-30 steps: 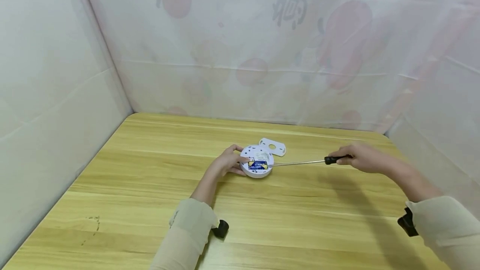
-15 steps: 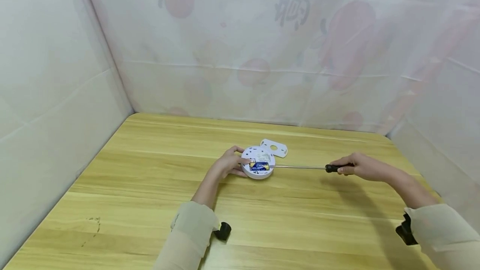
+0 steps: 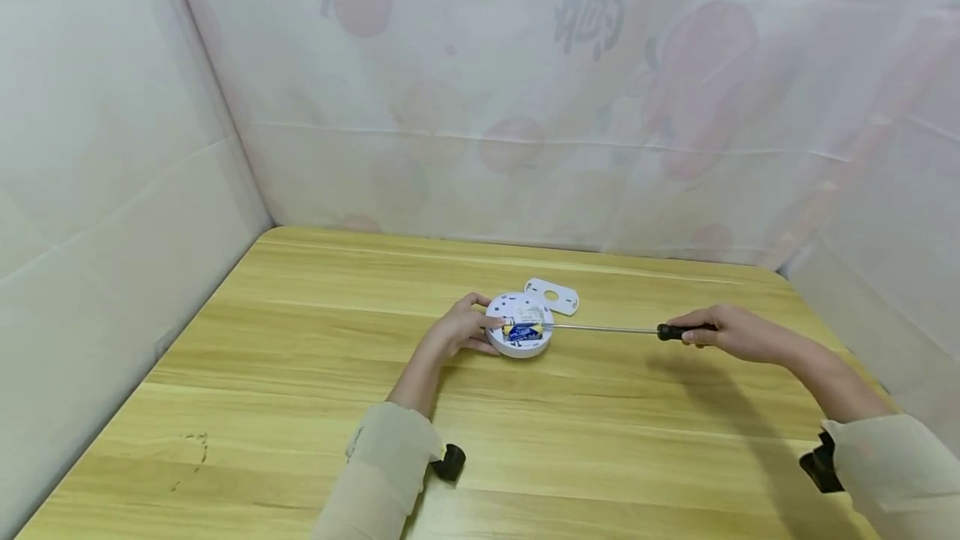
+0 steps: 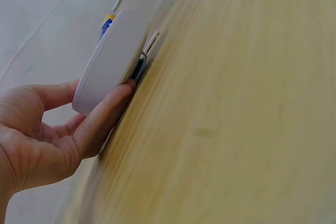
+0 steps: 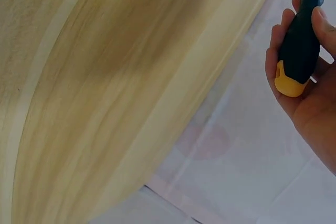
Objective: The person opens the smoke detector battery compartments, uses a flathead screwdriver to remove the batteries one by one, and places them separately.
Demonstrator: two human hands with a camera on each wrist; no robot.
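Observation:
A round white device [image 3: 520,334] lies back-up on the wooden table [image 3: 300,373], with a blue and yellow battery [image 3: 522,330] showing in it. My left hand [image 3: 459,329] grips the device's left rim; the left wrist view shows the fingers [image 4: 100,121] curled round the white disc [image 4: 110,59]. My right hand [image 3: 731,332] holds a long screwdriver [image 3: 607,328] by its black and yellow handle [image 5: 299,45]. The metal shaft reaches left and its tip sits at the battery.
A flat white cover plate [image 3: 552,296] lies just behind the device. White sheeting [image 3: 480,90] walls the table on the left, back and right. Bare wood stretches to the left and front of the hands.
My right hand with the screwdriver has drifted slightly to the right and down, the tip staying at the battery. My left hand keeps its grip on the device.

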